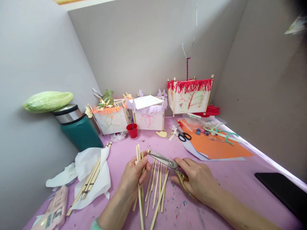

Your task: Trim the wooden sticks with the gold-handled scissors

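Observation:
My left hand is closed around a few pale wooden sticks, held roughly upright. In my right hand is a pair of scissors with gold-coloured handles. Their blades point left, and the tips meet the top of one stick beside my left fingers. Whether the blades are cutting into the wood, I cannot tell. Below and between my hands, several more loose sticks lie on the purple table cover, some crossing one another.
Bundled sticks lie on white paper at left, near a green bottle. Paper lanterns line the back; one with red fringe hangs from a wire. Black-handled scissors and orange paper lie right, beyond a dark phone-like slab.

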`<state>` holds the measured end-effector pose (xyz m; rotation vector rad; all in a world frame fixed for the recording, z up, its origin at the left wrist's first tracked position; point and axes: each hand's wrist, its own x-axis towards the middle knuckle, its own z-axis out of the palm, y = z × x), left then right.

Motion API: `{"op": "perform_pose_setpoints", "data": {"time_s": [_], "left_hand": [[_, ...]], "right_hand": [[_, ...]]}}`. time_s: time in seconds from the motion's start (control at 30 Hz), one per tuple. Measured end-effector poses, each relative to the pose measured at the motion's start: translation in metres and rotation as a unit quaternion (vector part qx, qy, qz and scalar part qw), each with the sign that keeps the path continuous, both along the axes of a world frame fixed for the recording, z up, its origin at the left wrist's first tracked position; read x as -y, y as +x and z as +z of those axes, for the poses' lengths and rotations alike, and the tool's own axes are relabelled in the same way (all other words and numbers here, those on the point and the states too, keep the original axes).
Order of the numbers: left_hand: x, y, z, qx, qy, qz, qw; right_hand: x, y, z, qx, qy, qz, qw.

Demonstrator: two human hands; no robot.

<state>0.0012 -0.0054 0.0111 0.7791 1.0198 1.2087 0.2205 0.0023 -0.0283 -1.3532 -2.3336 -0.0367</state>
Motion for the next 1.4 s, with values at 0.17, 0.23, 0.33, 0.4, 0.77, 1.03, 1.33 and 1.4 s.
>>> {"op": "perform_pose_setpoints", "data": {"time_s": [0.17,0.23,0.33,0.4,0.77,1.03,1.33,1.4], "left_hand": [[0.0,0.0,0.002,-0.005,-0.005,0.006,1.0],[0.001,0.0,0.003,-0.005,-0.007,0.008,1.0],[0.001,-0.001,0.003,-0.002,-0.008,0.005,1.0],[0.0,-0.002,0.002,0.0,-0.005,0.0,1.0],[-0.001,0.001,0.0,0.006,-0.006,0.014,1.0],[-0.001,-0.001,0.001,-0.005,0.0,-0.002,1.0],[-0.006,-0.001,-0.009,-0.077,-0.014,0.039,0.996],[-0.008,-0.002,-0.013,-0.115,-0.002,0.066,0.991]], "right_hand": [[0.002,-0.001,-0.003,-0.019,0.006,-0.007,1.0],[0.001,-0.001,-0.005,-0.028,-0.005,-0.004,1.0],[-0.001,-0.001,-0.006,-0.028,-0.018,-0.001,0.999],[-0.002,0.0,-0.005,-0.026,-0.023,0.0,0.999],[-0.001,0.004,-0.003,0.008,0.009,-0.014,1.0],[-0.002,0.002,-0.003,-0.007,-0.018,-0.015,1.0],[-0.006,0.004,-0.007,-0.056,0.012,-0.02,0.998],[-0.006,0.005,-0.006,-0.08,0.005,-0.02,0.997]]}}
